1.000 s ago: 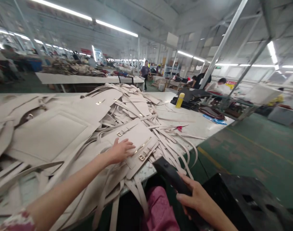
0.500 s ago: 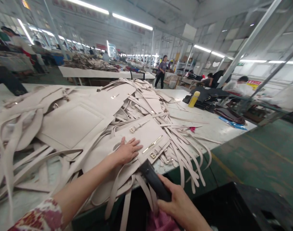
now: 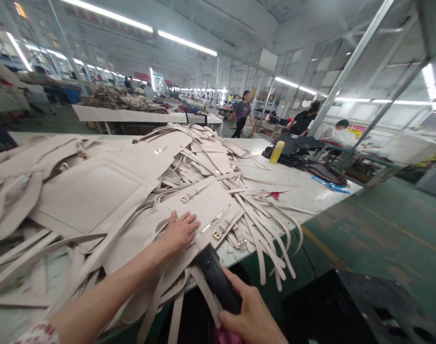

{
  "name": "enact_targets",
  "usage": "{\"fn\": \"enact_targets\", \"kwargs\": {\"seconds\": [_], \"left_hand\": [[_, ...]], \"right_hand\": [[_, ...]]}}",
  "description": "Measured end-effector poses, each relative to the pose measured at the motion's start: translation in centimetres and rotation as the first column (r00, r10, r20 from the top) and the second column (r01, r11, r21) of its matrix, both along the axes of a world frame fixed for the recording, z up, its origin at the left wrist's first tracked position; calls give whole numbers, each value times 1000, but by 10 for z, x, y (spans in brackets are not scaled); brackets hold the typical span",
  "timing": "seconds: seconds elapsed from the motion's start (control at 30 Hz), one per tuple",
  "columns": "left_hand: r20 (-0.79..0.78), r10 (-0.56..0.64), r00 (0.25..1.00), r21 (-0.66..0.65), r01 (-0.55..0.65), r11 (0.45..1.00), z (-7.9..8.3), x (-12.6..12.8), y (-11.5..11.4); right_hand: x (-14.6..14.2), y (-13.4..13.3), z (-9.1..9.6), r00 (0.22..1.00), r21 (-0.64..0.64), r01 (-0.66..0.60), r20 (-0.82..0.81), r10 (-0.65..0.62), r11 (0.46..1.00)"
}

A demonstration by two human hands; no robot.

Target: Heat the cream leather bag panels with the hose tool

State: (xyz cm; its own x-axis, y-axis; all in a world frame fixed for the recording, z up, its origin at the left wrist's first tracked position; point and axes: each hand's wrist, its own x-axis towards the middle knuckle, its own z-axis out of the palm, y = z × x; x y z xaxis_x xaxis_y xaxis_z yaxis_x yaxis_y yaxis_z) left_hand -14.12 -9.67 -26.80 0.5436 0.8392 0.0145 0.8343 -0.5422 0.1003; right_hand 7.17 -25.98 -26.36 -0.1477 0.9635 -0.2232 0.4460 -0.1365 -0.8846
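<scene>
My left hand (image 3: 181, 232) lies flat with fingers spread on a beige leather bag panel (image 3: 214, 193). The panel carries gold buckles (image 3: 218, 233) on short straps and a gold zip (image 3: 216, 218). My right hand (image 3: 249, 306) is wrapped round a black tube-shaped tool (image 3: 218, 277), whose blunt end reaches the panel's near edge, just right of my left hand. I cannot tell whether the tool touches the leather. Long beige straps (image 3: 284, 253) fan out from the panel and hang over the table edge.
More beige bag pieces (image 3: 92, 191) are heaped to the left and behind on the white table (image 3: 292, 191). A yellow bottle (image 3: 277, 152) stands by dark bag pieces (image 3: 300, 145). A black box (image 3: 361, 306) is at lower right. A person (image 3: 242, 113) walks beyond the table.
My view has turned slightly right, so the scene sits further left. My hands keep their places on the panel and the tool. The person beyond the table has taken a step.
</scene>
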Motion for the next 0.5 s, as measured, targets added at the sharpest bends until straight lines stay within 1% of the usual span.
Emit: {"fn": "enact_targets", "kwargs": {"seconds": [0.07,0.2,0.27,0.33,0.4,0.43,0.5], "left_hand": [[3,28,1000,25,-28,999,-2,15,-14],[-25,69,997,81,-67,994,-13,48,-42],[-63,79,995,117,-71,991,-17,59,-50],[-94,72,993,134,-59,989,-16,62,-52],[-105,54,993,119,-41,992,-7,58,-51],[-104,50,993,106,-39,994,0,55,-49],[-73,66,995,84,-60,995,25,44,-42]], "right_hand": [[11,-5,2,997,10,43,-67,-42,999],[43,-18,1,959,14,226,-181,-220,974],[58,-26,-4,935,1,303,-194,-297,953],[71,-34,-12,916,7,358,-198,-349,934],[81,-42,-19,899,23,399,-208,-386,917],[84,-46,-22,892,25,415,-211,-401,910],[90,-52,-25,877,19,447,-206,-434,894]]}}
